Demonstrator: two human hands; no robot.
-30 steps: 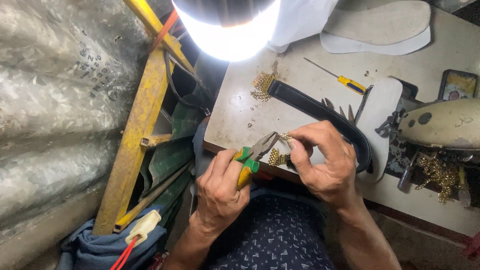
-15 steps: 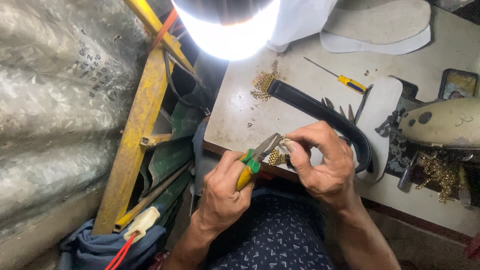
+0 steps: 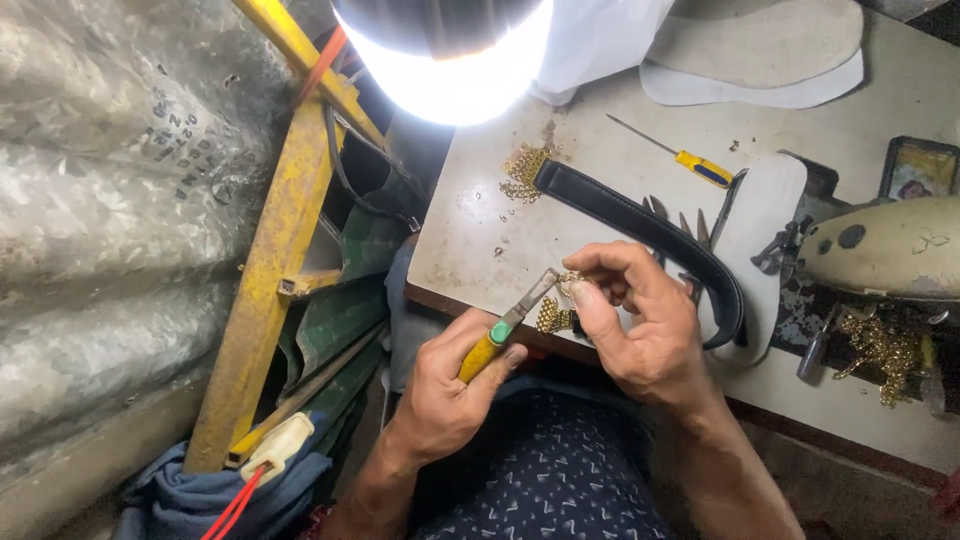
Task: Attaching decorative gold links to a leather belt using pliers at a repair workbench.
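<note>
Down below, worked at a pale, scuffed bench top (image 3: 480, 230) crowded under one glaring lamp (image 3: 450, 60), with crinkled silver sheeting (image 3: 100, 200) and a chipped yellow frame (image 3: 270, 270) off to the left. Counted one black strap (image 3: 640, 225) curving across the bench, two pale flat sole shapes (image 3: 760, 50) stacked at the far edge, one yellow-handled screwdriver (image 3: 680, 160), and two heaps of gold chain, one loose pile (image 3: 522, 172) by the strap's end and another (image 3: 880, 345) under the cream sewing machine (image 3: 880, 245). Gripped the yellow-and-green handled pliers (image 3: 510, 325) in the left hand (image 3: 445, 390), fingers wrapped tight round the handles, steel tips angled up toward a short piece of gold chain (image 3: 555, 310). Pinched that chain between thumb and fingers of the right hand (image 3: 640, 320), just over the near bench edge, above a dark dotted lap. Possibly nipped a link in the plier tips; too small to tell.
</note>
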